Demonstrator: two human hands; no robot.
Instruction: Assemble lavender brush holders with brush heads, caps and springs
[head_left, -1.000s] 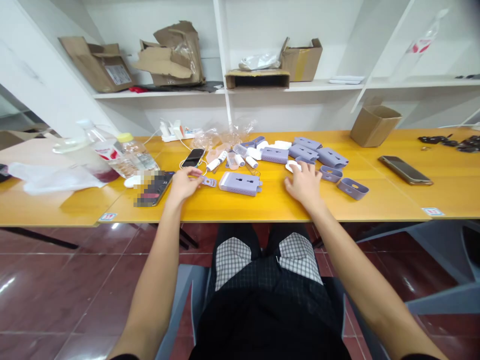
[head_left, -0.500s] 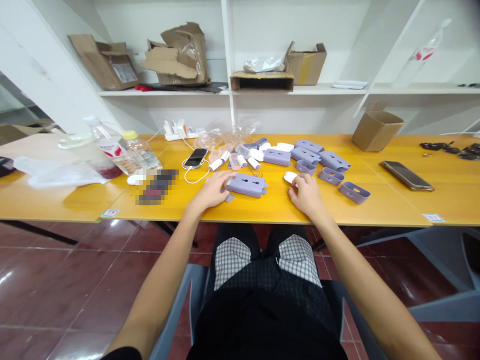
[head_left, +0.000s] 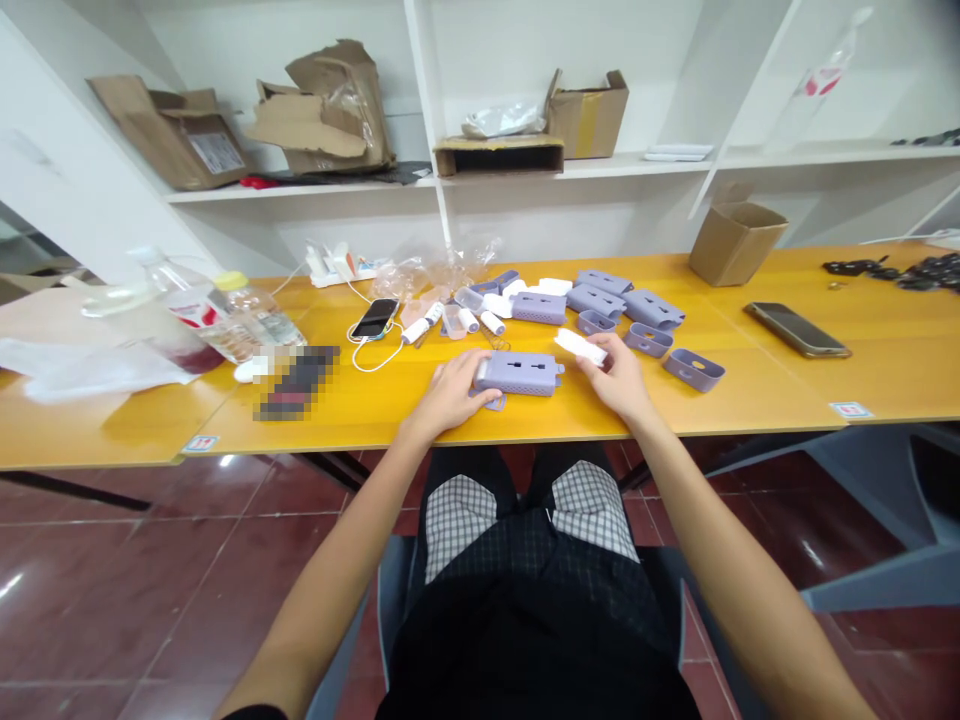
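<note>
My left hand (head_left: pixel 455 392) is closed around the left end of a purple plastic casing (head_left: pixel 521 373) that has two dark slots on top and small holes along its side. Under that end a flat purple piece (head_left: pixel 495 402) shows in part. To the right, my right hand (head_left: pixel 616 378) pinches a white plastic part (head_left: pixel 580 346) by its right end, a short way from the casing. Just beyond it lie purple open rings (head_left: pixel 651 340) and more purple casings (head_left: pixel 538 307). Small white cylinders (head_left: pixel 492 322) rest behind the casing I hold.
At the left are a phone (head_left: pixel 375 318) on a white cable, bottles (head_left: pixel 259 310) and a power strip (head_left: pixel 341 265). Clear plastic bags (head_left: pixel 431 270) lie at the back. Another phone (head_left: pixel 797 330) and a cardboard box (head_left: pixel 739 243) are at the right.
My left hand and the casing have shifted right, closer to my right hand. More of the white part shows in my right hand. The whole view has also shifted a little.
</note>
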